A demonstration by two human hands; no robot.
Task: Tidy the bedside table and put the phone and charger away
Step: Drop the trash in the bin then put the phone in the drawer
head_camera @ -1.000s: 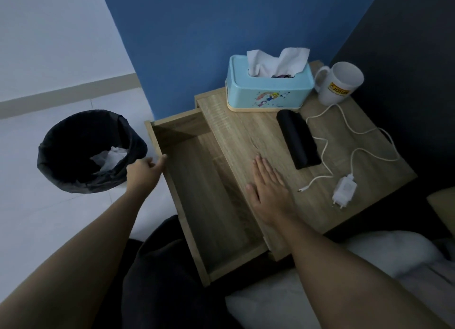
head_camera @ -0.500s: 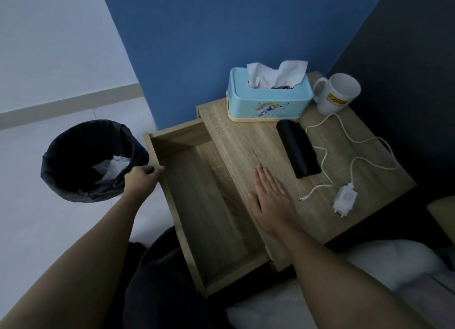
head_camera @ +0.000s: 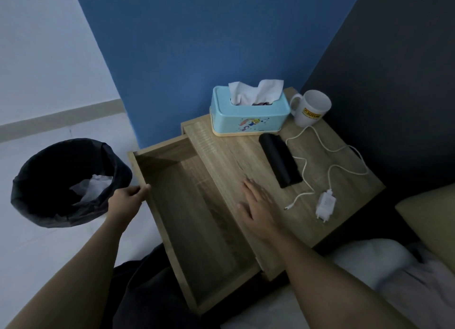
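A black phone (head_camera: 280,163) lies face down on the wooden bedside table (head_camera: 349,171). Right of it a white charger plug (head_camera: 325,203) lies on its side, its white cable (head_camera: 327,146) looping toward the back. The table's drawer (head_camera: 194,220) is pulled out to the left and holds nothing. My left hand (head_camera: 128,200) grips the drawer's front edge. My right hand (head_camera: 258,205) rests flat on the tabletop, fingers spread, a little left of the phone and touching neither phone nor charger.
A light blue tissue box (head_camera: 248,115) and a white mug (head_camera: 311,110) stand at the back of the table. A black-lined bin (head_camera: 66,183) with crumpled tissue stands on the floor at left. Bedding (head_camera: 369,262) and a yellow pillow (head_camera: 433,220) lie at right.
The drawer has slid a little further out under my left hand. My right hand stays flat on the tabletop. The view has tilted up slightly.
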